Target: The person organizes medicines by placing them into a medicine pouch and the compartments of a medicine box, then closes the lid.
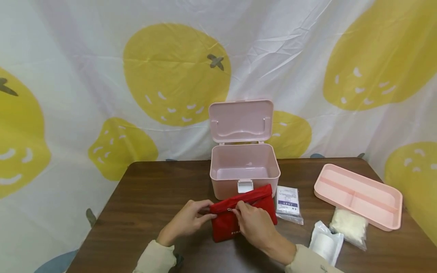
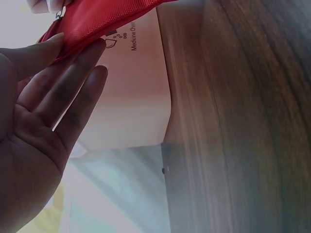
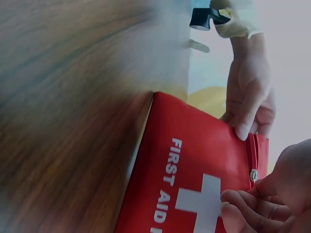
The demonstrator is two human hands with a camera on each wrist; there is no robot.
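Left hand [image 1: 189,221] pinching red pouch [image 1: 223,227] at upper left edge. Right hand [image 1: 257,226] pinching zip pull [image 3: 254,174] near pouch's top, right of left hand. Pouch slanting just in front of open pink box [image 1: 223,188], hiding part of it. Flat packets [image 1: 288,200] lying just right of box; pink tray [image 1: 370,191], pale bag [image 1: 349,228] and wrapped roll [image 1: 323,243] lying farther right on brown table [image 1: 153,193].

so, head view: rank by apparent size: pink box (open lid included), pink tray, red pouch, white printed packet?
1. Pink box, lid included
2. Pink tray and red pouch: too close to rank, pouch partly hidden
3. White printed packet
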